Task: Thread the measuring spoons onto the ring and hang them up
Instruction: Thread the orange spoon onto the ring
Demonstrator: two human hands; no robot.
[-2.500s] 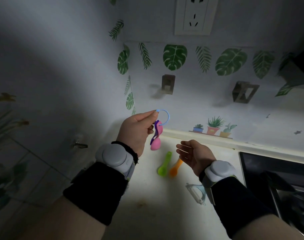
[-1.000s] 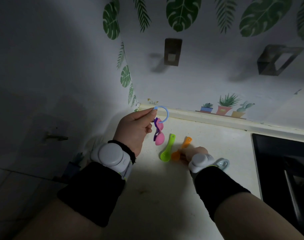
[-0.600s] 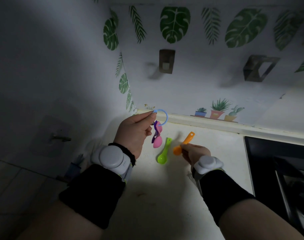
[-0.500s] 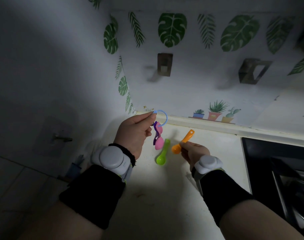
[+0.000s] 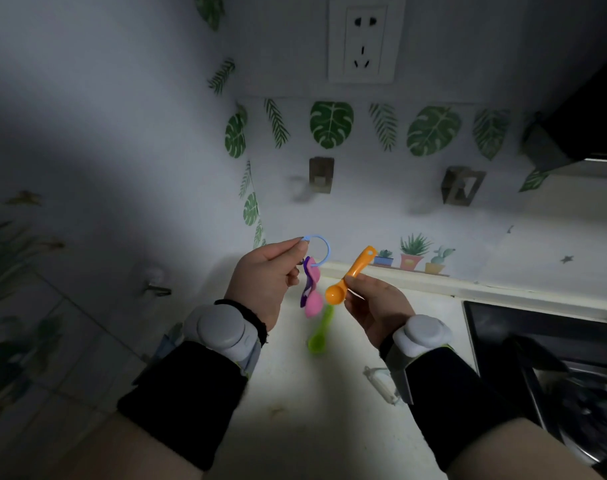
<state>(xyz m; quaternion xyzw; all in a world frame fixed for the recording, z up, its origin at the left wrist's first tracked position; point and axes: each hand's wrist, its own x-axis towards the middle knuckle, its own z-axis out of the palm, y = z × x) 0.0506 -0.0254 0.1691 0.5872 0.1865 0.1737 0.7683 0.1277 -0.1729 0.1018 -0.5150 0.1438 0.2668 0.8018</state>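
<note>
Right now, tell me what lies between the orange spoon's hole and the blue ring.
Nothing. In the head view, only bare wall shows between the orange spoon in the right hand and the blue ring pinched by the left hand.

Peeler (image 5: 381,384), wall socket (image 5: 361,39), stove (image 5: 551,362)

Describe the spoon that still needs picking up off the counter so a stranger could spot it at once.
Start at the pale countertop below the leaf-patterned wall. Look between the two raised hands, just under the pink spoon that hangs from the blue ring. There lies the green spoon, the only spoon flat on the counter: the orange spoon is held in the right hand.
</note>
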